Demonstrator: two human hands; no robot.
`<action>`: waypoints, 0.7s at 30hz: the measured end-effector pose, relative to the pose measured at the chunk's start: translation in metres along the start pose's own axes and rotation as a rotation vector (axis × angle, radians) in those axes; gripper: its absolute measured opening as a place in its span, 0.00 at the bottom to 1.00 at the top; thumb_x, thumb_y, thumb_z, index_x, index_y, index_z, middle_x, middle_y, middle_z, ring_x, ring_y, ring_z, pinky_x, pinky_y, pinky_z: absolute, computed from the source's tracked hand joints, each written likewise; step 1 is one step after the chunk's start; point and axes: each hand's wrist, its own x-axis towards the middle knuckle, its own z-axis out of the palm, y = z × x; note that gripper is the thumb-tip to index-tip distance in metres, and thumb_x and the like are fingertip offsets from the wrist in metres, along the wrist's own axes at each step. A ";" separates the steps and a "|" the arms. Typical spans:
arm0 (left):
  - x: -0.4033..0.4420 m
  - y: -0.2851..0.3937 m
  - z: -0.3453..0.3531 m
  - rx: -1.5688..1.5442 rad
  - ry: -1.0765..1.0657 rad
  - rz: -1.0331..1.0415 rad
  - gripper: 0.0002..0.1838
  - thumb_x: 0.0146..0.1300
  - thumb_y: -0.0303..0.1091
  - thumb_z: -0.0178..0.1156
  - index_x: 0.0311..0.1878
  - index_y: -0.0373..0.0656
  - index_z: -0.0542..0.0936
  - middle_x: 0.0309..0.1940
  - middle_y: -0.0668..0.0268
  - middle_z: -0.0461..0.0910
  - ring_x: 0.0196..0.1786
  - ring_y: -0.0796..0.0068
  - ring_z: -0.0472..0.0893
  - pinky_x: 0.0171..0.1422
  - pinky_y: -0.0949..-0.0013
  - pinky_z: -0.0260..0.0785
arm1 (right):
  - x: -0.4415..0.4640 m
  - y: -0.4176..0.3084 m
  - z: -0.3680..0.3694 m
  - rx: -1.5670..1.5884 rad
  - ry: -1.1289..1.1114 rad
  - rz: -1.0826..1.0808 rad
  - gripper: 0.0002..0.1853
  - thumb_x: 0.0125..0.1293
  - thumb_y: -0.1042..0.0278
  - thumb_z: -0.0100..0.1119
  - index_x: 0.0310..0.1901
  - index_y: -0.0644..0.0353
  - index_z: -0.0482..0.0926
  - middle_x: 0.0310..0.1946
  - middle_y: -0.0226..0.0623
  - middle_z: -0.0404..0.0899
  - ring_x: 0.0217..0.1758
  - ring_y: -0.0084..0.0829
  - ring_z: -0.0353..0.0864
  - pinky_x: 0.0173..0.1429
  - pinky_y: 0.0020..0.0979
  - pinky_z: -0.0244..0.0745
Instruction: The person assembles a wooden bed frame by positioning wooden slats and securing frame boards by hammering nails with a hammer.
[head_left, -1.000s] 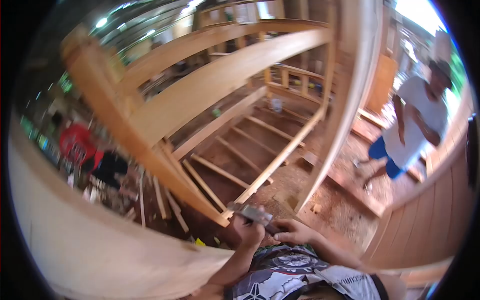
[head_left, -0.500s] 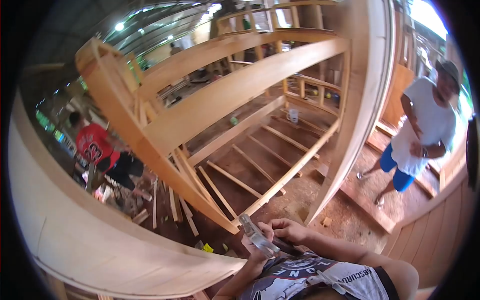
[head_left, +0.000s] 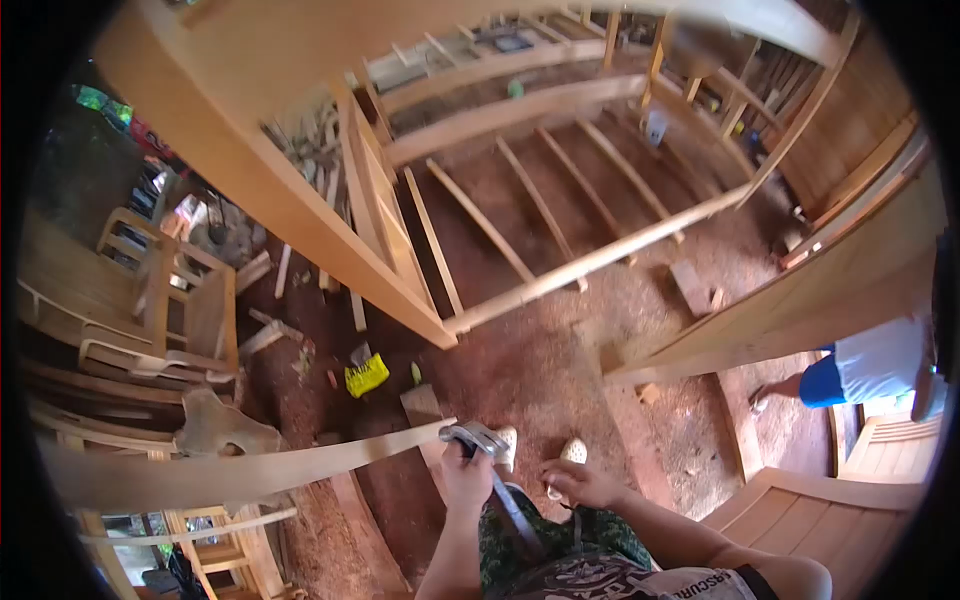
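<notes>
Near the bottom centre, my left hand (head_left: 467, 476) is closed around a hammer (head_left: 515, 515), just below its metal head. The handle slants down toward my shirt. To its right, my right hand (head_left: 580, 483) is held in front of my shorts, fingers curled; whether something small is in them I cannot make out. The end of a pale curved board (head_left: 260, 475) reaches close to the hammer head. Ahead lies a wooden bed frame (head_left: 600, 255) with several cross slats.
A wooden post (head_left: 270, 170) slants across the upper left. A yellow packet (head_left: 367, 375) lies on the dirt floor. Wooden chairs (head_left: 150, 300) stand at left. A person in a white shirt (head_left: 880, 360) is at right, beside a large board (head_left: 800, 300) and panelling (head_left: 800, 520).
The view has tipped down toward the floor and my feet. My hands have drawn apart, and the hammer handle now shows between them. The person in red is mostly out of view.
</notes>
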 end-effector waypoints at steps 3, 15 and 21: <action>0.026 -0.178 -0.054 0.140 -0.001 -0.234 0.05 0.59 0.22 0.61 0.34 0.43 0.75 0.25 0.72 0.75 0.25 0.81 0.74 0.29 0.76 0.64 | 0.046 0.134 -0.033 -0.340 0.053 0.233 0.34 0.64 0.53 0.60 0.69 0.52 0.61 0.63 0.62 0.64 0.68 0.60 0.64 0.68 0.53 0.63; 0.007 -0.360 -0.109 0.566 -0.059 -0.065 0.10 0.53 0.35 0.64 0.33 0.38 0.81 0.33 0.59 0.83 0.39 0.63 0.83 0.48 0.64 0.74 | 0.065 0.198 -0.025 -0.721 0.429 0.711 0.45 0.45 0.54 0.71 0.65 0.56 0.61 0.67 0.66 0.54 0.66 0.67 0.61 0.65 0.59 0.65; 0.010 -0.358 -0.088 0.655 -0.169 -0.218 0.08 0.54 0.33 0.66 0.33 0.39 0.81 0.30 0.62 0.83 0.36 0.70 0.82 0.43 0.65 0.73 | 0.064 0.206 -0.017 -0.705 0.462 0.714 0.43 0.43 0.55 0.73 0.62 0.57 0.63 0.65 0.65 0.57 0.63 0.63 0.64 0.65 0.56 0.63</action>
